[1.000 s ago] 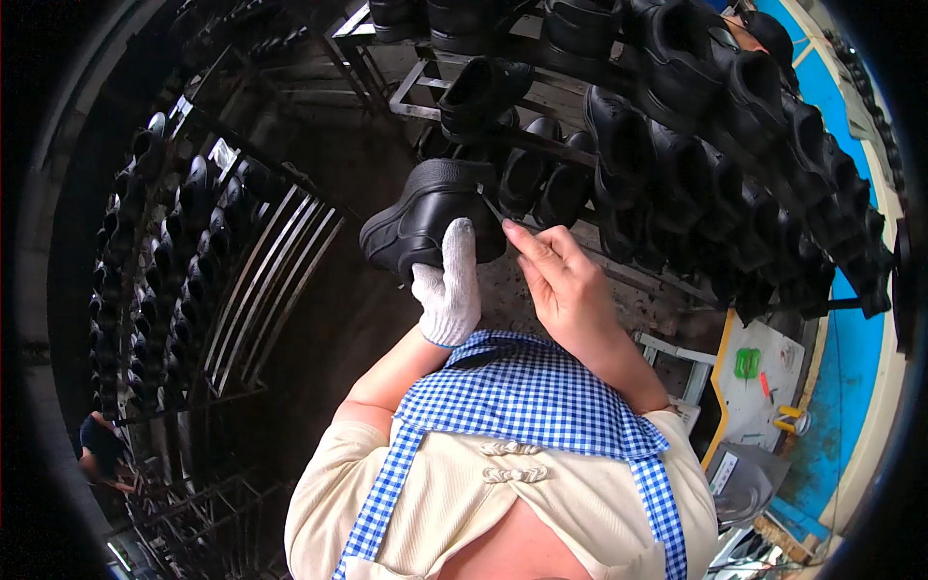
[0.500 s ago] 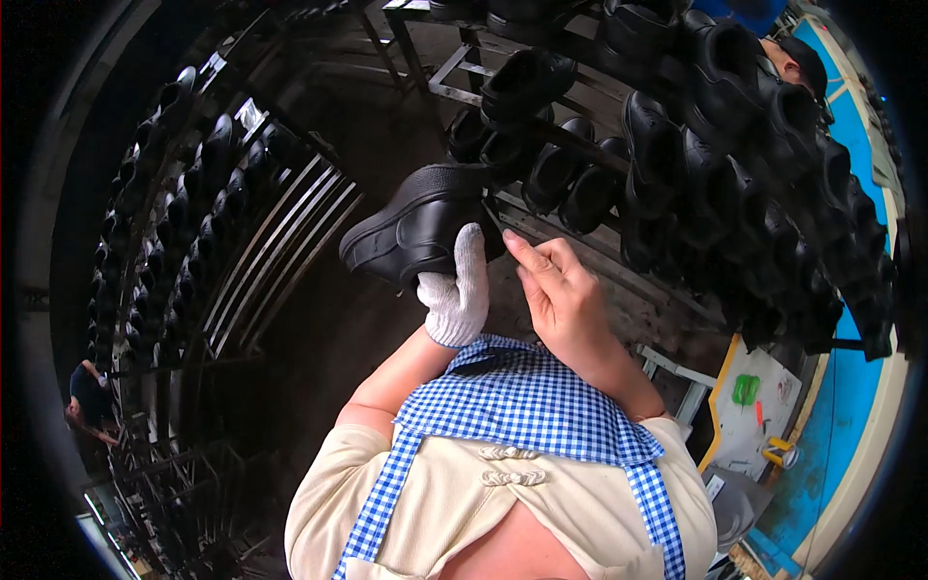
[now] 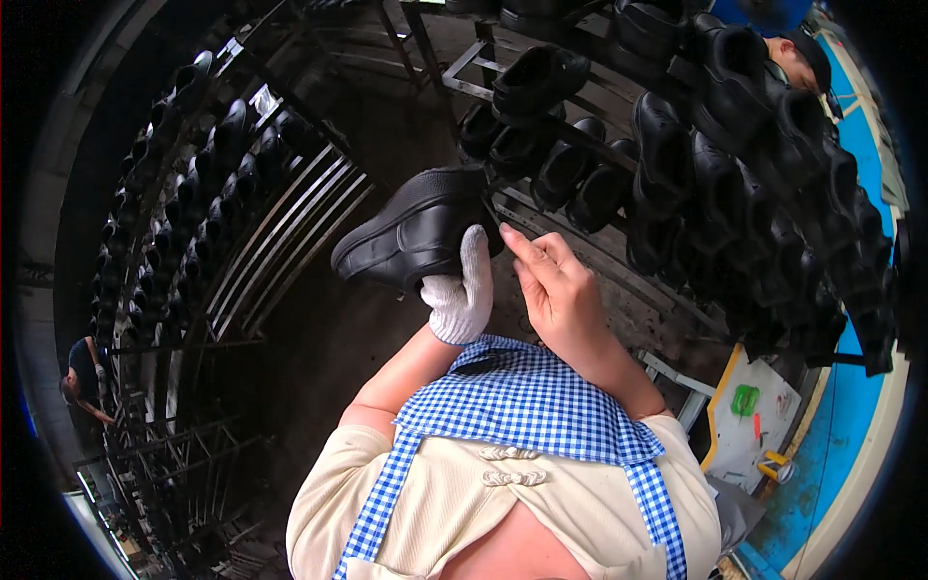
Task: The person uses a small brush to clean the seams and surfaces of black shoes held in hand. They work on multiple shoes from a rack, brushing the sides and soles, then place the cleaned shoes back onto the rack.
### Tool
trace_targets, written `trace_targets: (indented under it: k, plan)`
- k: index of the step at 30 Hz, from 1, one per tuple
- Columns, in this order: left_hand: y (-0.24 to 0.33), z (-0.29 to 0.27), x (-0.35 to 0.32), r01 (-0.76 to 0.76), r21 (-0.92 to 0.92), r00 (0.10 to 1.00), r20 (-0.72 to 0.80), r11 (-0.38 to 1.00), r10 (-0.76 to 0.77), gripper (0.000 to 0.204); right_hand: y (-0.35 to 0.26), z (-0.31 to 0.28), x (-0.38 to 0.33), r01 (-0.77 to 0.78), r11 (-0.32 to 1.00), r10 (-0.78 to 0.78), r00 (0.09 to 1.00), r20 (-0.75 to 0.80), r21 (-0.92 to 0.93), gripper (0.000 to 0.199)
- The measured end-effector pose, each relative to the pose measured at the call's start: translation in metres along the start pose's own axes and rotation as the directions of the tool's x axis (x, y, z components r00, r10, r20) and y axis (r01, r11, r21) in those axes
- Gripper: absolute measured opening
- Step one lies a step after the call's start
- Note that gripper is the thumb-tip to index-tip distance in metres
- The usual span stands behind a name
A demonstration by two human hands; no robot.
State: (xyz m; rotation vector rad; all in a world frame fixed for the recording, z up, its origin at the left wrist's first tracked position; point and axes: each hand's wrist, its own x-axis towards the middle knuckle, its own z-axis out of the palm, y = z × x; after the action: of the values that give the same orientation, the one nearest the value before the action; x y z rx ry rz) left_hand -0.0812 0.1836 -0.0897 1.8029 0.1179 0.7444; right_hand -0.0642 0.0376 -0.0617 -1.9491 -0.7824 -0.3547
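Observation:
A black leather shoe (image 3: 406,227) lies tilted on its side in front of my chest, toe to the left and sole edge upward. My left hand (image 3: 462,295), in a white knit glove, grips it from below, with the thumb raised along its right end and the other fingers hidden by the shoe. My bare right hand (image 3: 563,295) is held close by at the right, fingers curled and pressed together, with the index fingertip at the shoe's right end. Whatever it pinches, if anything, is too small or dark to make out.
On the right, a metal rack (image 3: 474,63) carries rows of black shoes (image 3: 720,179); another shoe rack (image 3: 290,237) stands left. A board (image 3: 749,435) with a green item lies lower right beside a blue surface (image 3: 841,416). People are at the far right (image 3: 797,63) and far left (image 3: 85,377).
The shoe has turned slightly, its toe dipping lower and to the left. My right hand stays near its right end. The racks have shifted a little to the right in view.

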Motion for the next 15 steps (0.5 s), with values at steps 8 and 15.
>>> trace_targets:
  k: [8, 15]
  plan:
    - [-0.001, 0.009, 0.003, 0.067, -0.138, 0.998, 0.025, 0.988, -0.064, 0.026, 0.006, 0.004, 0.002, -0.002, 0.999, 0.004, 0.999, -0.048, 0.036, 0.042]
    - [0.01, 0.009, -0.007, 0.113, -0.187, 0.986, 0.143, 0.976, -0.086, 0.028, 0.03, 0.0, 0.015, 0.01, 0.996, 0.004, 0.986, -0.164, 0.086, 0.04]
